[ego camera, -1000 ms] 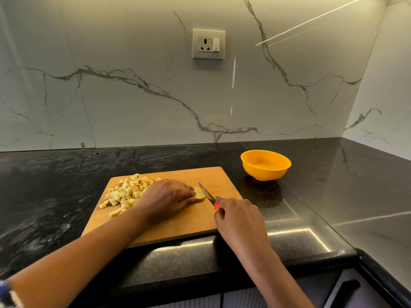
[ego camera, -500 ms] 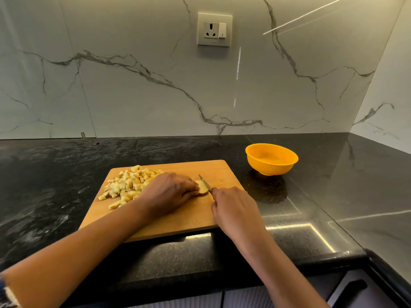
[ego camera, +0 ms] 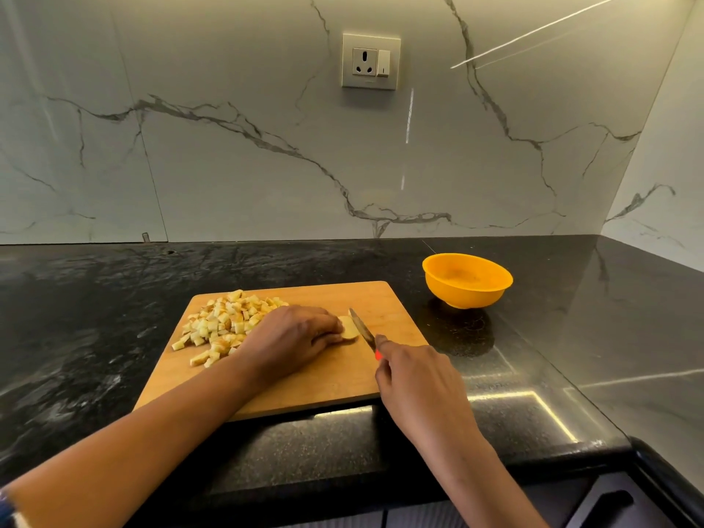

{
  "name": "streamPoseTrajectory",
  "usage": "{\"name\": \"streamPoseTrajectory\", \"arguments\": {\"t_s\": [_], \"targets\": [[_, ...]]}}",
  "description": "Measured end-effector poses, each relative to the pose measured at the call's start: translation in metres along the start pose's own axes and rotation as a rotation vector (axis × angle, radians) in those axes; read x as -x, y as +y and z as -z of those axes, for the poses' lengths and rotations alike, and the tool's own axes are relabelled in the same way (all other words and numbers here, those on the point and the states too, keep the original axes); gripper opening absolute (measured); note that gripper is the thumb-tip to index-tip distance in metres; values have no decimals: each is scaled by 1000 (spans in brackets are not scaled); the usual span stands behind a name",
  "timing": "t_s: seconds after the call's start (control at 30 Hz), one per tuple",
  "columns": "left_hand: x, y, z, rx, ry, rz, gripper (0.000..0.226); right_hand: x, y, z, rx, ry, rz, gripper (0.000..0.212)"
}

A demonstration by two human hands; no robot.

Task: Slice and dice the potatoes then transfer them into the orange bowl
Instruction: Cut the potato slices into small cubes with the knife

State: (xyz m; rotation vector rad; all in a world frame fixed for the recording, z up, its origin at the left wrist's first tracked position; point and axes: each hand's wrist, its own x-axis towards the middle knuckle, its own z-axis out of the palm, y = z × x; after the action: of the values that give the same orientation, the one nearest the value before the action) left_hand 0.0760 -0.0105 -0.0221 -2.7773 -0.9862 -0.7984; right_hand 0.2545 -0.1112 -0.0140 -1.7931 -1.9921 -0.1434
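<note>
1. Head view: a pale potato piece [ego camera: 350,330] is lying near the middle of the wooden cutting board [ego camera: 343,386], its left side tucked under fingertips.
2. The left hand [ego camera: 293,342] is lying palm down on the board, with its fingers curling over the potato piece and holding it in place.
3. The right hand [ego camera: 417,381] is gripping the knife [ego camera: 362,328] by its red handle, most of which is hidden under the fingers. The blade is pointing away from the person and sitting just beside the right edge of the potato piece. I cannot tell whether it is touching the piece.
4. Diced potato cubes [ego camera: 224,325] are lying in a loose heap on the left rear part of the board, reaching up to the left hand.
5. The orange bowl [ego camera: 466,295] is standing upright on the counter [ego camera: 95,318], near the right rear corner of the board but apart from it.
6. The board is resting flat on the black counter, close to the front edge.
7. A white veined marble wall [ego camera: 228,165] is rising behind the counter, carrying a socket plate [ego camera: 370,61].
</note>
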Motion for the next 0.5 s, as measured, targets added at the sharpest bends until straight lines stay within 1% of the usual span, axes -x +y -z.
{"name": "streamPoseTrajectory", "arguments": {"t_s": [0.13,0.37,0.43,0.5], "targets": [[1,0,0,6,12,-15,21,-3,-2,-3,-28,38,-2,43],[0,-2,-1,5,16,-26,21,-1,-2,-2,4,12,41,44],[-1,-3,-1,3,14,-32,20,-3,-3,-3,18,-10,39,43],[-2,-2,-2,-2,16,-39,19,-16,-5,-5,54,-75,37,40]]}}
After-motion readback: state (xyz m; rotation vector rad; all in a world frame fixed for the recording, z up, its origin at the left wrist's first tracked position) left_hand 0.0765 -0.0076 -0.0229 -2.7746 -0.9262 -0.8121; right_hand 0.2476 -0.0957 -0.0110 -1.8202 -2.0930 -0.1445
